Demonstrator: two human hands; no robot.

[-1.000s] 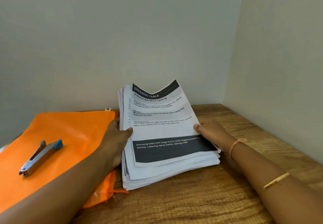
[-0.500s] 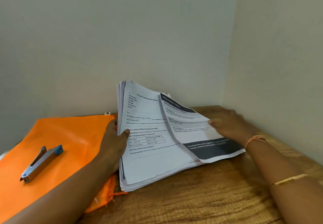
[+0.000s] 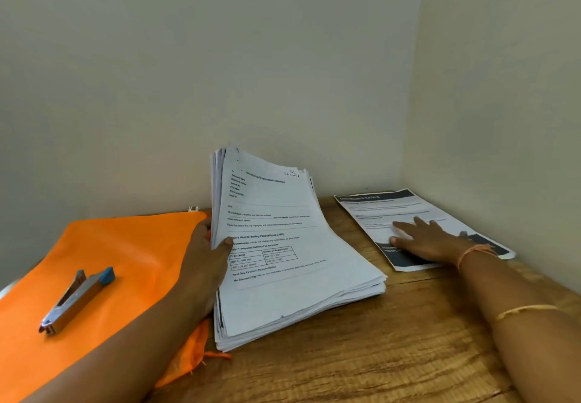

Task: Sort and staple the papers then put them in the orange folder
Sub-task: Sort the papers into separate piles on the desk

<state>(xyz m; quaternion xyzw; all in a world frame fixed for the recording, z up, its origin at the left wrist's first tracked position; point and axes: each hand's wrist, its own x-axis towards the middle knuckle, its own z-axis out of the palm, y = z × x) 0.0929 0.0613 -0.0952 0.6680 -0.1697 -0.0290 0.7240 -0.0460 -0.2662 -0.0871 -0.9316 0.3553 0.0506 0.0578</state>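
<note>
A thick stack of printed papers (image 3: 283,245) stands tilted in the middle of the wooden table, its far end raised. My left hand (image 3: 204,264) grips the stack's left edge, thumb on the top sheet. A single sheet headed "Dressing Table" (image 3: 405,210), with dark bands, lies flat at the right near the wall. My right hand (image 3: 430,239) presses on it with straight, spread fingers. The orange folder (image 3: 103,261) lies at the left, and a metal stapler (image 3: 77,297) with a blue end rests on it.
The wooden table (image 3: 377,355) sits in a corner, with one wall behind and another close on the right. The folder's frayed corner (image 3: 195,361) pokes out under my left forearm.
My right hand has carried the "Dressing Table" sheet off the stack and laid it flat on the table at the right. My left hand stays on the stack, whose top sheet is now a letter page.
</note>
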